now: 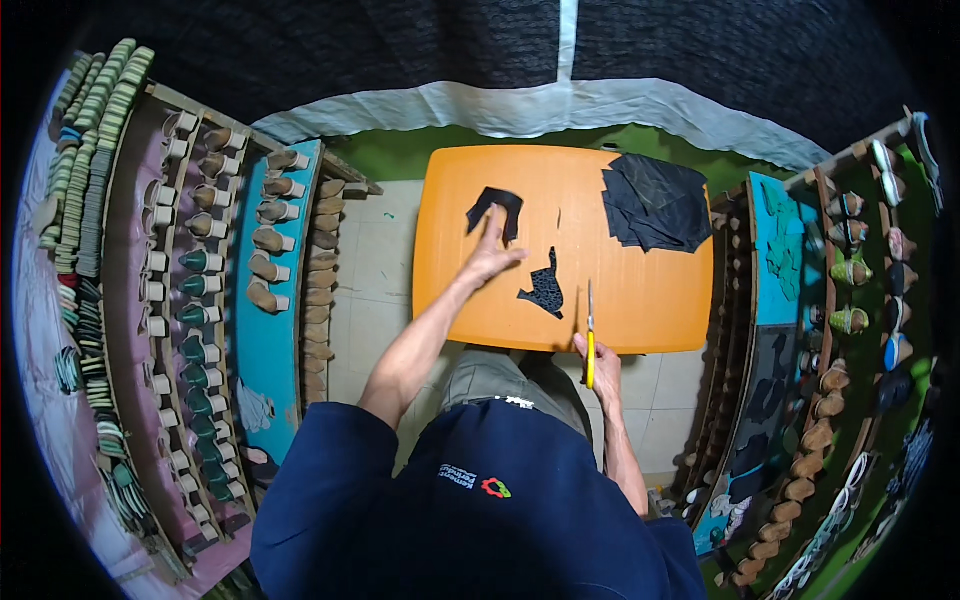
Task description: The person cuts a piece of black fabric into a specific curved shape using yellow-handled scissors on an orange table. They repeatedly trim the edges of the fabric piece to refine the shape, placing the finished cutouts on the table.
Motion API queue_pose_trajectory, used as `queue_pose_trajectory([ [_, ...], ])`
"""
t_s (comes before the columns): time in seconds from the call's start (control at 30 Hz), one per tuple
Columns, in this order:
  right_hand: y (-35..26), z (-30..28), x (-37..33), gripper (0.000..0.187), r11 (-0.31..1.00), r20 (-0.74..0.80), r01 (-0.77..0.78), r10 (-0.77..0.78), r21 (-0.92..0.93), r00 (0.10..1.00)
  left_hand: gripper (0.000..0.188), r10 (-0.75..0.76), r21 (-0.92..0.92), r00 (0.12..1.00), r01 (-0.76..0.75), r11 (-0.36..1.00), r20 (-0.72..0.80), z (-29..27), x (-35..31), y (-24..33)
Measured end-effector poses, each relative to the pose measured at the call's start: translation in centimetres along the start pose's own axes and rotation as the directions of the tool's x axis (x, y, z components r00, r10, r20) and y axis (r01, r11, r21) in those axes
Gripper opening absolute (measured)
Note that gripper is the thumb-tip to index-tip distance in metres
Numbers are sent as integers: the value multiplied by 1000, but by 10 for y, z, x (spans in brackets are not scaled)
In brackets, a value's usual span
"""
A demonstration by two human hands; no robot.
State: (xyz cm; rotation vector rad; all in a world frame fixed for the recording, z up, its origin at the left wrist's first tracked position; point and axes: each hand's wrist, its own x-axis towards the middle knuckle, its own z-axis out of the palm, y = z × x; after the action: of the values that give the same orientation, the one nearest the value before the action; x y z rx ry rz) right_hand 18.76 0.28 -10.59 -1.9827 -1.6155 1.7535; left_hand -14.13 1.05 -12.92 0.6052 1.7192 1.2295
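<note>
My left hand [488, 262] reaches over the orange table [450, 290] with its fingers spread. Its fingertips are at a curved black cut piece of sheet material [484, 200], touching it or just above it. In my right hand [606, 372], at the table's near edge, is a pair of scissors with yellow handles [591, 362]; the blades point away from me and look closed or nearly so. Between the hands lies an irregular black piece with a speckled surface [546, 290]. A thin dark sliver [559, 218] rests farther back.
A pile of black sheets [655, 205] covers the table's far right corner. Racks of shoe lasts [205, 225] stand on the left, beside a turquoise board [270, 345]. More shelves with shoes [850, 270] line the right. A dark curtain [450, 50] hangs behind the table.
</note>
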Motion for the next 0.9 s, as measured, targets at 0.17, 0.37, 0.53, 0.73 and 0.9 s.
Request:
queue_pose_trajectory([
  [0.17,-5,4,-7,67,996,-116,19,-28,-84,993,51,373,562,893,-180,807,-250,-13,-11,-34],
  [0.37,-57,27,-2,65,933,-286,61,-171,-354,943,28,577,687,812,-372,625,-85,-78,26,-23],
  [0.53,-80,53,45,35,880,-279,211,-349,-425,895,40,425,791,849,-483,377,315,-111,72,-24],
  [0.73,-74,42,74,40,877,-385,200,-383,-436,840,42,452,845,859,-415,338,241,-117,84,-28],
  [0.9,-44,15,63,35,885,-497,107,-350,-454,794,37,538,788,821,-455,414,191,-105,90,-18],
])
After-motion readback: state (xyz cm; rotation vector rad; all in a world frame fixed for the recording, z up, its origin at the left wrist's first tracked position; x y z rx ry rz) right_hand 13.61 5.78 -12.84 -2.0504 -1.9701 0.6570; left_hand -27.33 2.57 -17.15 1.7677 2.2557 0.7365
